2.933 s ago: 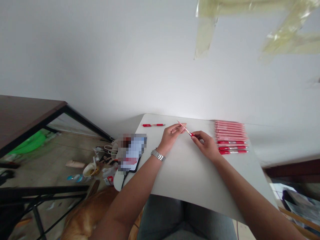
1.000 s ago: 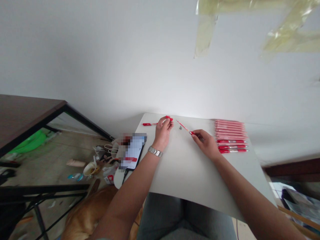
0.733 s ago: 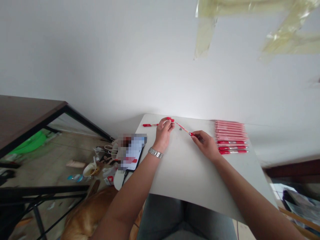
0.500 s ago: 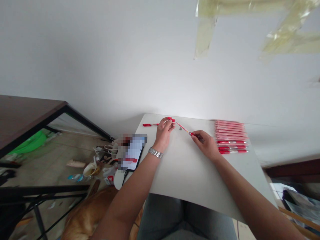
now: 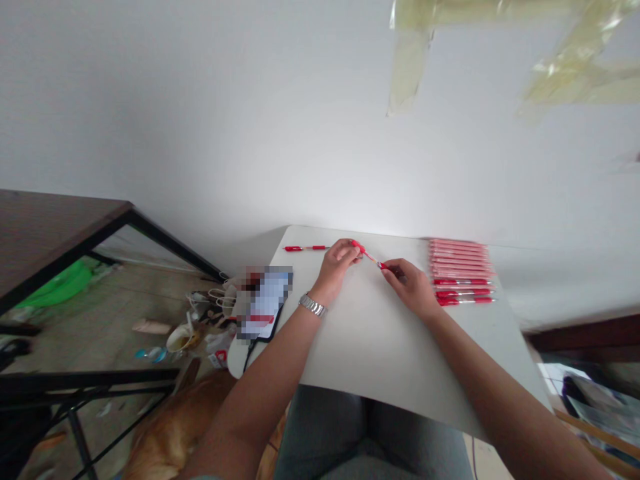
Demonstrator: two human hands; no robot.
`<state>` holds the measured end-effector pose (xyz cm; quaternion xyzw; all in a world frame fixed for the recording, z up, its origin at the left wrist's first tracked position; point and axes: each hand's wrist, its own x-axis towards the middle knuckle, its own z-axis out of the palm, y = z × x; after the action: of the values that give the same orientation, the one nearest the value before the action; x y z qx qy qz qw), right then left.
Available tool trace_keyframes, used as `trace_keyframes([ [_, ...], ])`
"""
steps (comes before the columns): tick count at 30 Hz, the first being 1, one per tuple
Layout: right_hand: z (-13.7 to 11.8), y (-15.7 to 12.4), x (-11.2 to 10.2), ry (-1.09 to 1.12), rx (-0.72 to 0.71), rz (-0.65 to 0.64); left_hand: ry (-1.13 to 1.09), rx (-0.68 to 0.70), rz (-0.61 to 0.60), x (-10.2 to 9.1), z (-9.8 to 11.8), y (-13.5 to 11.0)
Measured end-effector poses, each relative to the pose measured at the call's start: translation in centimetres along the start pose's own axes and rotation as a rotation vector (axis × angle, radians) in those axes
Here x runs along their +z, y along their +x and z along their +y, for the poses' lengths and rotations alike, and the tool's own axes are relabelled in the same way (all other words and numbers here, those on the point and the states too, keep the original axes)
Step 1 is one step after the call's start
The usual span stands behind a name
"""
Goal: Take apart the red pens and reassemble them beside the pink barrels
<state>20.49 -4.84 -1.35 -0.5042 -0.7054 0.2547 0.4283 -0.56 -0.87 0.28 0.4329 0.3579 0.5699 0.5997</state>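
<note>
My left hand (image 5: 341, 264), a metal watch on its wrist, pinches the red front barrel of a pen (image 5: 357, 246) above the white table. From that barrel a thin refill (image 5: 371, 257) runs down to the right. Its other end sits in the pen's red rear part (image 5: 383, 265), which my right hand (image 5: 409, 285) grips between thumb and fingers; the rest of that part is hidden in the hand. Another red pen (image 5: 295, 249) lies behind my left hand, its right end close to my knuckles.
Pink-red pens or refills (image 5: 457, 257) lie in a row at the right, with several red clear-barrelled pens (image 5: 465, 292) before them. A phone (image 5: 265, 307) with a cable lies at the table's (image 5: 370, 353) left edge. Below left, a brown-furred animal (image 5: 175, 427) rests by a dark frame.
My left hand has moved right with the red front barrel, towards my right hand. Less of the refill shows between them. The right hand has hardly moved.
</note>
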Motion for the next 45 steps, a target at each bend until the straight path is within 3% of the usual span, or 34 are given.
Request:
trace_keyframes([
  [5, 0.1, 0.0, 0.0, 0.007, 0.016, 0.001, 0.045, -0.026, -0.065, 0.3, -0.3, -0.3],
  [14, 0.3, 0.0, 0.1, 0.006, 0.016, 0.012, 0.052, -0.011, -0.073, 0.3, -0.1, -0.3],
  [18, 0.5, 0.0, 0.2, 0.034, 0.028, 0.026, 0.099, 0.016, -0.020, 0.0, -0.3, 0.0],
  [23, 0.9, -0.1, 0.2, 0.046, 0.036, 0.045, 0.323, 0.179, 0.127, -1.2, -0.5, 0.7],
  [30, 0.7, 0.0, 0.2, 0.048, 0.043, 0.052, 0.968, 0.449, 0.060, -1.7, -0.6, 0.3],
  [35, 0.7, -0.1, 0.3, 0.053, 0.050, 0.057, 1.145, 0.454, 0.004, -1.5, -1.1, 0.3],
  [45, 0.8, -0.1, 0.3, 0.055, 0.056, 0.058, 1.223, 0.434, -0.027, -1.4, -1.1, 0.4],
])
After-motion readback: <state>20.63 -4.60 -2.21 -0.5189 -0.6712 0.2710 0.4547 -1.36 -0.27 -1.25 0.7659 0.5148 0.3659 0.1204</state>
